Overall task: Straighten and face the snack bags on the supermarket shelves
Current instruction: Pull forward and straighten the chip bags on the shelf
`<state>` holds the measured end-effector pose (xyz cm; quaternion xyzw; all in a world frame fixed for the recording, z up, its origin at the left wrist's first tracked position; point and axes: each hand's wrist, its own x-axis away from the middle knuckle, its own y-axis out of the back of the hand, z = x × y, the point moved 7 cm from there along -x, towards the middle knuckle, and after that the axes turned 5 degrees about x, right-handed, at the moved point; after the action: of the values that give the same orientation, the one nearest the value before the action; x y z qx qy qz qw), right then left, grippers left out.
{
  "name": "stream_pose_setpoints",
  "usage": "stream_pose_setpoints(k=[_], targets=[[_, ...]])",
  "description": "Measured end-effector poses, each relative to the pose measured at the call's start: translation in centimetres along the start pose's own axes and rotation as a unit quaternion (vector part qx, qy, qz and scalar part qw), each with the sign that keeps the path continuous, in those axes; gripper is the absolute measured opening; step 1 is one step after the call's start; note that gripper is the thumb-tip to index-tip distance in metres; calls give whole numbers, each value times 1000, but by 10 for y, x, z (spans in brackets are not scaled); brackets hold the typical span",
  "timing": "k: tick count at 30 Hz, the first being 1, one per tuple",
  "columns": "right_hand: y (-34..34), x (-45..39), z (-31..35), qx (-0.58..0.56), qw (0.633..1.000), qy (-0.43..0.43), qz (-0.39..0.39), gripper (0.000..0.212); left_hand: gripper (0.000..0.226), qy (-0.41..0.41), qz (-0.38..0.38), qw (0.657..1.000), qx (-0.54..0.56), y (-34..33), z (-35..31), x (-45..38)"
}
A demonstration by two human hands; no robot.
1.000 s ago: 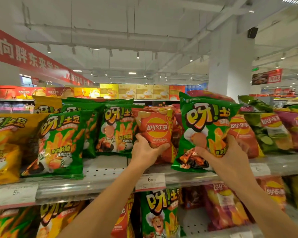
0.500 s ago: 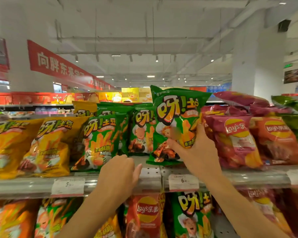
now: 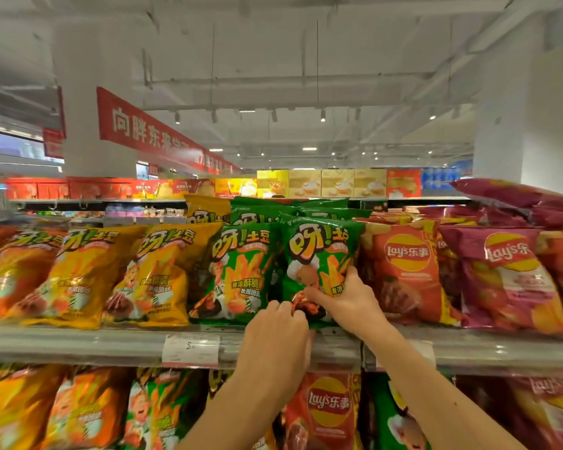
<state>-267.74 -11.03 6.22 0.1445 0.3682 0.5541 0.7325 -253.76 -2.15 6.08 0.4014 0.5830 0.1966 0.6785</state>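
A green snack bag point(image 3: 319, 254) stands upright on the upper shelf point(image 3: 78, 344), between another green bag point(image 3: 241, 271) and a red Lay's bag point(image 3: 403, 271). My right hand point(image 3: 348, 300) grips its lower right part, thumb across the front. My left hand point(image 3: 277, 332) reaches up to the bag's bottom left corner, its curled fingers touching the lower edge. Whether those fingers pinch the bag is hidden by the back of the hand.
Yellow bags point(image 3: 156, 274) and orange bags point(image 3: 10, 271) fill the shelf to the left, purple Lay's bags point(image 3: 507, 274) to the right. A price tag point(image 3: 190, 349) hangs on the shelf rail. More bags point(image 3: 329, 410) stand on the shelf below.
My right hand has carried the green bag left and set it down upright beside the other green bags. My left hand rose from the shelf rail to the bag's bottom corner.
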Motion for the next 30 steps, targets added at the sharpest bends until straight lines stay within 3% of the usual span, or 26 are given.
stream_pose_setpoints(k=[4, 7, 10, 13, 15, 18, 22, 24, 26, 30], targets=[[2, 1, -2, 27, 999, 7, 26, 105, 28, -7, -27, 1000, 11, -1, -1, 1], [10, 11, -2, 46, 998, 40, -2, 108, 30, -4, -57, 998, 22, 3, -7, 1], [38, 28, -5, 43, 989, 108, -95, 89, 25, -23, -101, 992, 73, 9, -32, -3], [83, 45, -19, -19, 969, 169, -179, 51, 11, -62, -133, 978, 147, 8, -74, -12], [119, 53, -40, -46, 959, 181, -211, 31, 10, -73, -133, 968, 200, 1, -107, -23], [178, 58, -84, -33, 949, 176, -258, 21, 12, -60, -125, 947, 289, -16, -160, -43], [260, 56, -163, 2, 936, 138, -323, 13, 57, 2, -108, 921, 375, -40, -231, -77], [299, 48, -206, 30, 930, 104, -350, 22, 88, 54, -67, 907, 411, -59, -254, -98], [329, 32, -246, 74, 936, 53, -340, 49, 116, 125, 3, 880, 459, -82, -266, -115], [345, -13, -309, 87, 983, -65, -147, 119, 147, 205, 64, 840, 499, -114, -267, -138]])
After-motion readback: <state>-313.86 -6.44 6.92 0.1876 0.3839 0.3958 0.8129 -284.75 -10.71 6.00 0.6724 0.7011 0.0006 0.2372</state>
